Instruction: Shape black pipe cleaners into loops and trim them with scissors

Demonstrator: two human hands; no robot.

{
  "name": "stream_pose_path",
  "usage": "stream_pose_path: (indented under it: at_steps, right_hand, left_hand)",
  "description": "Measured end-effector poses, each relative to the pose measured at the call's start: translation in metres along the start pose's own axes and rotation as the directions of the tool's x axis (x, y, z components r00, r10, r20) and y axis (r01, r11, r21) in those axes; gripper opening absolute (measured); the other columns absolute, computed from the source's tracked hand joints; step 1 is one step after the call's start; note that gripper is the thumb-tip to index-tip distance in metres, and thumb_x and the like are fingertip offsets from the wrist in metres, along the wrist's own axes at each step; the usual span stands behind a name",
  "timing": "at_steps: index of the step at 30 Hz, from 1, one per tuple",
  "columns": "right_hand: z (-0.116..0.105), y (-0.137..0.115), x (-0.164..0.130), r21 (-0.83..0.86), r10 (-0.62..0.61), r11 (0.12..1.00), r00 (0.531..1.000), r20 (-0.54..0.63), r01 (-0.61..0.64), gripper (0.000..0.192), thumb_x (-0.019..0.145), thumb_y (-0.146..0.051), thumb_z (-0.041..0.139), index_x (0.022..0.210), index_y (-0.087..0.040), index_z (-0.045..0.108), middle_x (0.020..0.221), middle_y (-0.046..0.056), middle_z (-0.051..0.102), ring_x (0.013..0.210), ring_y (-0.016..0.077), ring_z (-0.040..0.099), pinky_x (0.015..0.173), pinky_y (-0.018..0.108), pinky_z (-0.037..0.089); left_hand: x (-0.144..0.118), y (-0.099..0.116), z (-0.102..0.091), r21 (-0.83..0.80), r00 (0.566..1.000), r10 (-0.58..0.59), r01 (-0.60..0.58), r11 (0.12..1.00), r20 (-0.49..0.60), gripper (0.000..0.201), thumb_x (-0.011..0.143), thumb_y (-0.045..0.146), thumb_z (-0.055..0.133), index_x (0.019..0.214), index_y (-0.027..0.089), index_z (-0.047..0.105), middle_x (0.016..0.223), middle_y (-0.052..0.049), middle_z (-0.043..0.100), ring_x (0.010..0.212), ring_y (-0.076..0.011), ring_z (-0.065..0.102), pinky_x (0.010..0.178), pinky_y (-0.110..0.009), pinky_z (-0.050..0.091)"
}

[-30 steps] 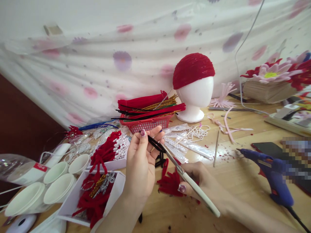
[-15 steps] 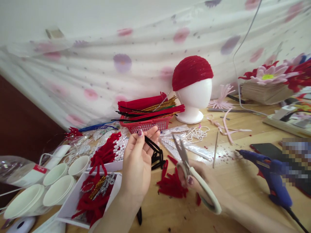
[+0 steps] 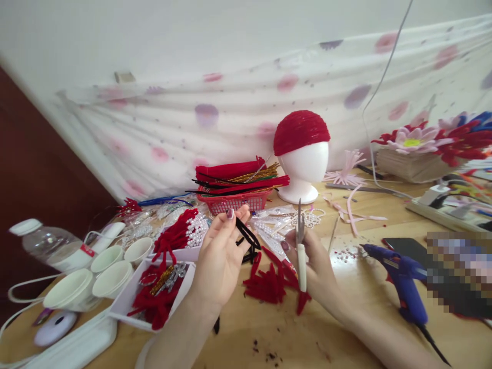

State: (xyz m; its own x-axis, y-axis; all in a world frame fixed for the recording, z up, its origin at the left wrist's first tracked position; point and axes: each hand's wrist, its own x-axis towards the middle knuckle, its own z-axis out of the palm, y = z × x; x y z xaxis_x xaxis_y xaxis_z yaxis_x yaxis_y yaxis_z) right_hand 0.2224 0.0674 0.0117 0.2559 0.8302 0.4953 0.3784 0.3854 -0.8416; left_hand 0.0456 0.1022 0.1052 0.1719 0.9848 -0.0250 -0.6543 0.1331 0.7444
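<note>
The left hand (image 3: 221, 256) fingers pinch a black pipe cleaner (image 3: 246, 234), and the right hand (image 3: 313, 264) grips closed scissors (image 3: 300, 246) upright above the bench (image 3: 346, 318).

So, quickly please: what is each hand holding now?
Left hand: closed on a black pipe cleaner.
Right hand: closed on scissors, blades pointing up.

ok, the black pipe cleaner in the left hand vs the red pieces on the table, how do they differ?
The black pipe cleaner is pinched in the left hand and raised off the table; the red pieces lie loose on the wood. The black one is a single long strand bent over; the red pieces are many short ones in a heap. Colour differs: black against red. Both look like the same fuzzy pipe-cleaner stuff. The right hand holds scissors, blades up.
</note>
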Motion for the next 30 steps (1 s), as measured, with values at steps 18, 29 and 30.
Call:
stream_pose_path:
  at_steps: [18, 29, 30]
  right_hand:
    - [0.007, 0.019, 0.022, 0.042, -0.026, 0.999, 1.0, -0.004, 0.026, 0.027, 0.082, -0.045, 0.063, 0.073, -0.022, 0.052, 0.066, -0.003, 0.05, 0.065, 0.018, 0.046, 0.063, 0.032, 0.035]
    - [0.006, 0.043, 0.028, -0.005, 0.015, 1.0, 1.0, -0.024, -0.015, 0.021, 0.097, -0.036, 0.063, 0.093, -0.015, 0.064, 0.084, 0.0, 0.064, 0.07, 0.0141, 0.062, 0.067, 0.031, 0.053]
    - [0.006, 0.045, 0.029, -0.007, 0.022, 1.0, 0.999, -0.024, -0.022, 0.02, 0.097, -0.035, 0.063, 0.098, -0.014, 0.065, 0.09, 0.001, 0.067, 0.074, 0.015, 0.064, 0.069, 0.032, 0.055]
  left_hand:
    - [-0.029, 0.031, -0.094, 0.97, 0.989, -0.098, 0.129, 0.208, -0.111, 0.035, 0.093, 0.035, 0.062, 0.123, 0.017, 0.06, 0.122, -0.01, 0.065, 0.099, -0.0231, 0.066, 0.082, -0.044, 0.058]
    - [-0.011, 0.031, -0.089, 0.969, 0.974, 0.132, -0.158, -0.192, 0.185, 0.034, 0.094, 0.035, 0.061, 0.124, 0.02, 0.061, 0.129, -0.011, 0.062, 0.108, -0.025, 0.064, 0.089, -0.047, 0.055]
    - [-0.008, 0.026, -0.087, 0.963, 0.97, 0.124, -0.179, -0.204, 0.207, 0.034, 0.094, 0.035, 0.061, 0.125, 0.02, 0.061, 0.129, -0.011, 0.062, 0.107, -0.0249, 0.064, 0.089, -0.047, 0.056]
